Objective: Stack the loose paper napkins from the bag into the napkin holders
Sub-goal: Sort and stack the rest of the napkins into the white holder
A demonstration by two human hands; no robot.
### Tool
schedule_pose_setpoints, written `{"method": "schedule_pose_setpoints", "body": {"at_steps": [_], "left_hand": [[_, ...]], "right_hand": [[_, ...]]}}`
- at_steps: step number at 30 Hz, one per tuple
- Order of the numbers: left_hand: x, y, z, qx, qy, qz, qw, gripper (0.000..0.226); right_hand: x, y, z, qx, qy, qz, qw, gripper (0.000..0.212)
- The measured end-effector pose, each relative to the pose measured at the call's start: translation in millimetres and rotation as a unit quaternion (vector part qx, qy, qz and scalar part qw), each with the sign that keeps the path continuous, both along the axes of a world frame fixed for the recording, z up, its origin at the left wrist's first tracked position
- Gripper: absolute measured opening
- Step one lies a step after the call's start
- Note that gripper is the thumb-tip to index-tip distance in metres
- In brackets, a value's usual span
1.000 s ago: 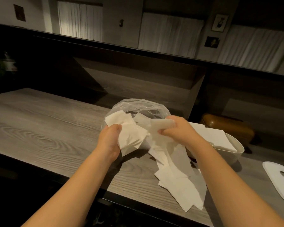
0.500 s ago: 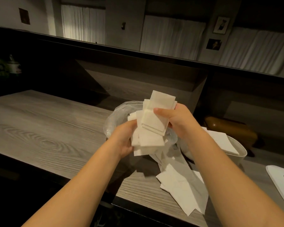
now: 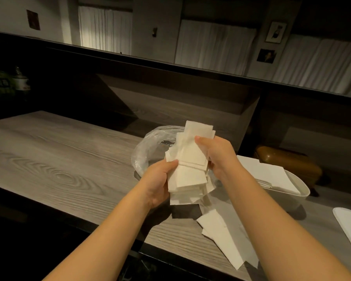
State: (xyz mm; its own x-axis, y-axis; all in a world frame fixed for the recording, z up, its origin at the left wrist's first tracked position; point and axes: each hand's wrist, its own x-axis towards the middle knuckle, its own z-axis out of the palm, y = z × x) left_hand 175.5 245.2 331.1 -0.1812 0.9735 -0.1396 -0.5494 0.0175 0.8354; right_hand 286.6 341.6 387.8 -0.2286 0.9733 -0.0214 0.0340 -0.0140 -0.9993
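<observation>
Plastic bag (image 3: 148, 151) behind napkins (image 3: 188, 167) — holder (image 3: 300, 191) beside.

A grey wood-grain countertop (image 3: 49, 159) runs across the foreground, edged at the front by a black border. Behind it stands a recessed wood-panel back wall (image 3: 170, 102), topped by a dark horizontal ledge (image 3: 190, 66). A brown rounded leather-like case (image 3: 288, 162) rests at the right, against the back of the counter. At far left, in shadow, stands a small bottle with a pale label (image 3: 21, 81); details cannot be resolved. Beyond the ledge, white pleated curtains (image 3: 215, 43) hang along the far wall, with two small framed pictures (image 3: 275, 32) mounted between curtain sections.
</observation>
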Motion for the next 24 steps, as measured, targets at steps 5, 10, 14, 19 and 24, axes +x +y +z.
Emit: {"method": "schedule_pose_setpoints", "body": {"at_steps": [5, 10, 14, 19, 24], "left_hand": [[-3.4, 2.0, -5.0, -0.029, -0.02, 0.043, 0.998, 0.015], [-0.3, 8.3, -0.2, -0.044, -0.056, 0.092, 0.993, 0.018], [8.9, 8.4, 6.9, 0.002, -0.071, 0.046, 0.996, 0.044], [15.2, 7.6, 7.4, -0.023, -0.018, 0.018, 0.999, 0.04], [17.0, 13.9, 0.4, -0.055, -0.03, 0.046, 0.997, 0.035]], "right_hand": [[18.4, -4.7, 22.1, 0.029, 0.184, -0.065, 0.98, 0.011], [25.3, -22.9, 30.1, 0.05, 0.096, 0.027, 0.994, 0.008], [9.3, -29.4, -2.5, 0.109, -0.118, 0.081, 0.984, 0.018], [0.7, -27.8, -21.6, 0.11, -0.251, 0.125, 0.954, 0.053], [32.7, -27.9, -14.4, 0.167, -0.205, 0.032, 0.964, 0.041]]}}
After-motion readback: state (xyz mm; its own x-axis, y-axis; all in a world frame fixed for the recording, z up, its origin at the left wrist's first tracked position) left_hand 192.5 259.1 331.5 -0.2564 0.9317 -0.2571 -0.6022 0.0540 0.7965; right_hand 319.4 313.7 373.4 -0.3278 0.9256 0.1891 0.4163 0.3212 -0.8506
